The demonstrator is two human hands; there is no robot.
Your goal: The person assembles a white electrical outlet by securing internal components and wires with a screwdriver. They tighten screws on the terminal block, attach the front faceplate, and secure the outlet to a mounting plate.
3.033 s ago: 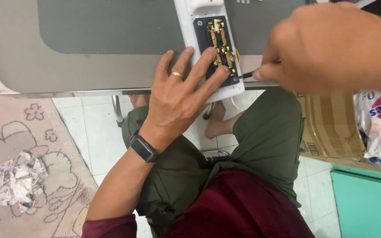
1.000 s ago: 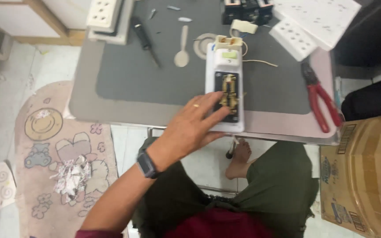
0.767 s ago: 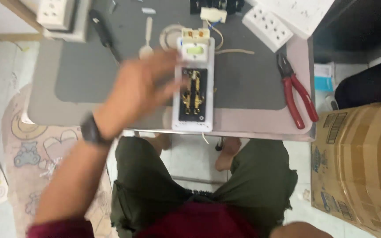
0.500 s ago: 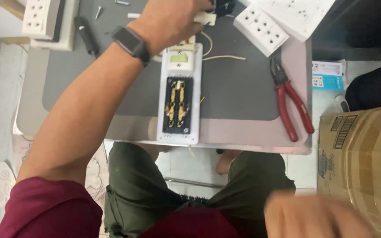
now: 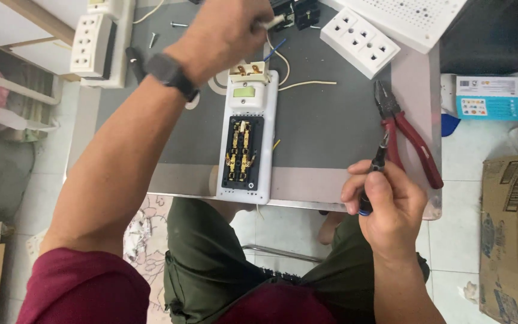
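An opened white power strip (image 5: 247, 141) lies lengthwise on the grey table mat (image 5: 325, 129), its brass contacts exposed in a black insert. My left hand (image 5: 223, 33) reaches over its far end and pinches a thin white wire (image 5: 271, 23) near the top edge. My right hand (image 5: 382, 201) hovers at the table's front edge, right of the strip, closed around a dark screwdriver (image 5: 374, 169) with its tip pointing up. A dark watch (image 5: 171, 75) sits on my left wrist.
Red-handled pliers (image 5: 406, 135) lie right of the screwdriver. A white socket block (image 5: 360, 41) and a perforated white panel (image 5: 409, 18) sit at the back right; another socket strip (image 5: 91, 42) at the back left. Loose screws (image 5: 178, 25) lie nearby. A cardboard box (image 5: 514, 234) stands on the floor.
My left hand left the power strip's open insert and reached to the back of the table, taking a wire. My right hand came into view holding the screwdriver.
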